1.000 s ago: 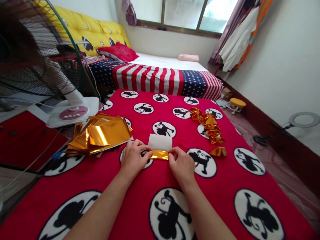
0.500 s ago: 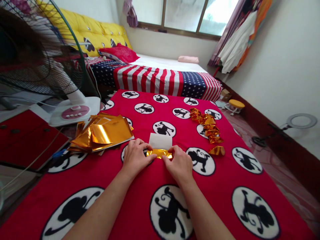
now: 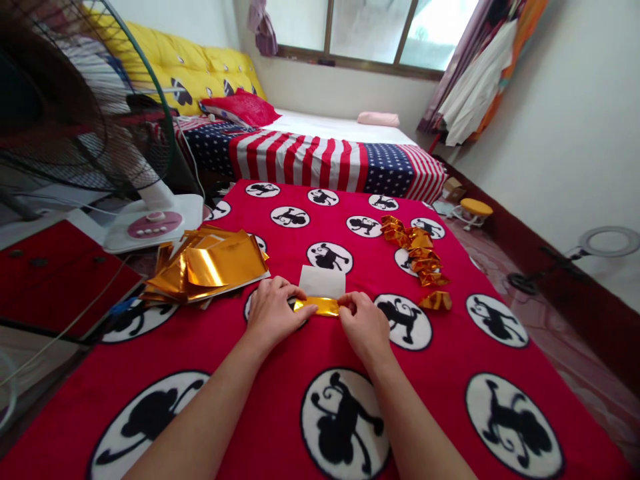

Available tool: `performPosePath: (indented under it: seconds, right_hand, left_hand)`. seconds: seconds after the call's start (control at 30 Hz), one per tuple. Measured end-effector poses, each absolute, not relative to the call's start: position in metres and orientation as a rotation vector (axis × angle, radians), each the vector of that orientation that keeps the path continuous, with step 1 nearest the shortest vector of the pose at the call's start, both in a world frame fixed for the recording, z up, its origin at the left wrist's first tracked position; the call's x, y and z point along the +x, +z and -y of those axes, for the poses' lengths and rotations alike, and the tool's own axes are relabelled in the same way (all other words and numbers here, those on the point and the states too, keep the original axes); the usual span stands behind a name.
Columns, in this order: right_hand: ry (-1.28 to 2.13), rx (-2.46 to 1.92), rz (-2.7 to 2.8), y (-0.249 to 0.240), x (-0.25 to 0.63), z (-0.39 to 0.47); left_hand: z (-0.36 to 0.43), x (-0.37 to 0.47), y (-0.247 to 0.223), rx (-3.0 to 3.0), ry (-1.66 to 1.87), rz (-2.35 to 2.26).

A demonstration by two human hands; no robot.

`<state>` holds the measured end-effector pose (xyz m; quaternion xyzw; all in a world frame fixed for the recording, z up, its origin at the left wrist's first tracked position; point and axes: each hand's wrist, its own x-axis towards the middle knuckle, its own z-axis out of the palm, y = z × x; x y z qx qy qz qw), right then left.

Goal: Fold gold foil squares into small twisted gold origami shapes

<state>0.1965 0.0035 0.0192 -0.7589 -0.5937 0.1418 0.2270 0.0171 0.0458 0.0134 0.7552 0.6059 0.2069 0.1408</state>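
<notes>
A rectangular gold-foil paper sheet with a whitish back [image 3: 327, 307] lies on the red cloth printed with black monkey figures in white circles [image 3: 270, 400], its near edge turned up into a shiny gold band. The left hand's [image 3: 274, 310] grip pinches the band's left end between thumb and fingers; the right hand's [image 3: 366, 323] grip pinches the right end. For a clean crease, it seems best to keep both ends level, hold the fold parallel to the far edge and press outward evenly. No brand, label or writing is legible.
</notes>
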Motion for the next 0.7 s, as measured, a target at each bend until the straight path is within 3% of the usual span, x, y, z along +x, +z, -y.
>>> performPosePath:
  seconds: [0.17, 0.53, 0.7]
  right_hand:
    - [0.145, -2.082, 1.711, 0.013, 0.188, -0.001]
    - [0.196, -2.056, 1.710, 0.013, 0.191, -0.001]
    - [0.388, -2.020, 1.696, 0.015, 0.201, -0.002]
  left_hand:
    - [-0.038, 0.031, 0.015, 2.198, 0.632, -1.886]
    - [-0.049, 0.013, 0.011, 2.178, 0.611, -1.719]
    - [-0.054, 0.007, 0.012, 2.159, 0.567, -1.625]
